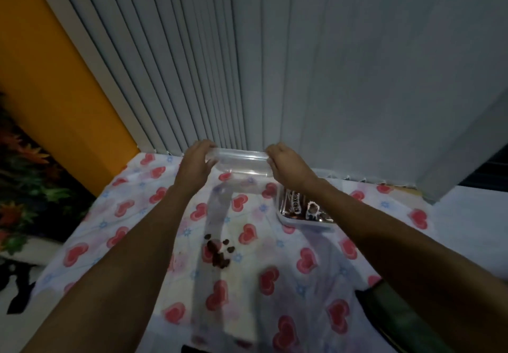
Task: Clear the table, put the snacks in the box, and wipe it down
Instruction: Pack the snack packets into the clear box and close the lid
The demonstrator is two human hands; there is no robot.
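Evidently the boxing step was in hand: a clear box (239,161) was held at the far edge of the table (123,215), gripped at its ends by the left hand (196,164) and right hand (288,165), fingers curled round its rim. Brown snack pieces (218,253) lay scattered near the table's middle. Next, it was judged, the box would need to be brought nearer them. On the dark packet (299,207) toward the right edge, "KOKOKRU" could be read.
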